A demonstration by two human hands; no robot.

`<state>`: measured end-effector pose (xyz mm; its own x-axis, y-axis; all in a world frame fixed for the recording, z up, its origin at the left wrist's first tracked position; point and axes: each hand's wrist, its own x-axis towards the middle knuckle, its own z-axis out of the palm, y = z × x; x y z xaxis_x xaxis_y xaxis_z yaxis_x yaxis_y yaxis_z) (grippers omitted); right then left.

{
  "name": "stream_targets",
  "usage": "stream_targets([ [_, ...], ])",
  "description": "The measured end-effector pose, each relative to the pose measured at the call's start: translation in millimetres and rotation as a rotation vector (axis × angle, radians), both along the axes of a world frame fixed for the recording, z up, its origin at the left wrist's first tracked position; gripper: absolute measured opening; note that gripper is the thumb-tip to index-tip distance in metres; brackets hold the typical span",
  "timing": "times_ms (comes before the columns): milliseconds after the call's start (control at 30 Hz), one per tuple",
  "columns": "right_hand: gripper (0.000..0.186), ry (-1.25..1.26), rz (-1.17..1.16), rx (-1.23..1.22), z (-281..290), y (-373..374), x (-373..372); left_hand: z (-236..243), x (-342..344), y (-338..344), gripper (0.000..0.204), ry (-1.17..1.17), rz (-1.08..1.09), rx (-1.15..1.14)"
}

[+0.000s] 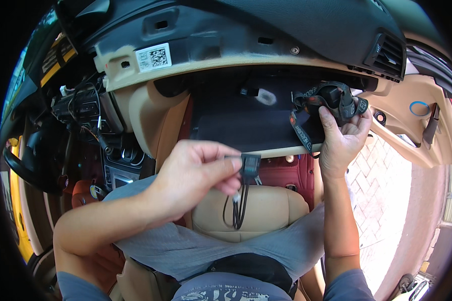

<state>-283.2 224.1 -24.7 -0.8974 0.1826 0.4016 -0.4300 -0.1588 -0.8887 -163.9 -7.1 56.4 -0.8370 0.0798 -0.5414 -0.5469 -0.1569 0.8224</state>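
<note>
One small black module (250, 164) with one bundle of thin black cable (238, 215) hanging in loops beneath it, and one white connector (236, 198) among the loops; two hands, each with one item; the left hand (198, 173) pinches the module between thumb and forefinger, and the right hand (344, 138) grips one headlamp (331, 95) by its bunched grey strap, thumb in front and fingers curled behind.

The pale front edge of a dark panel (236, 128) runs close by the module; open room lies over that panel, between the two hands, and the cable hangs above a beige seat cushion (246, 208); one dashboard (306, 30) edge arches across beyond, one air vent (388, 52) at its right end, and a door (412, 125) stands open over pavement (381, 185).

The module sits right at the left fingertips, well apart from the right hand.
</note>
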Motion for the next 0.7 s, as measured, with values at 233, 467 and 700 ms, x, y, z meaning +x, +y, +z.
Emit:
stream_targets([
  [233, 0.066, -0.021, 0.030, -0.048, -10.5, 23.4, -8.0, -26.3, -57.7, 9.6, 0.017, -0.021, 0.096, 0.037],
  [467, 0.065, -0.013, 0.014, -0.052, -12.1, 21.5, -8.0, -43.2, -79.3, 9.0, 0.021, -0.008, 0.051, -0.026],
  [700, 0.068, -0.071, 0.071, 0.088, -8.9, 20.0, -9.3, -39.7, -78.9, 6.7, 0.019, -0.046, -0.045, -0.200],
])
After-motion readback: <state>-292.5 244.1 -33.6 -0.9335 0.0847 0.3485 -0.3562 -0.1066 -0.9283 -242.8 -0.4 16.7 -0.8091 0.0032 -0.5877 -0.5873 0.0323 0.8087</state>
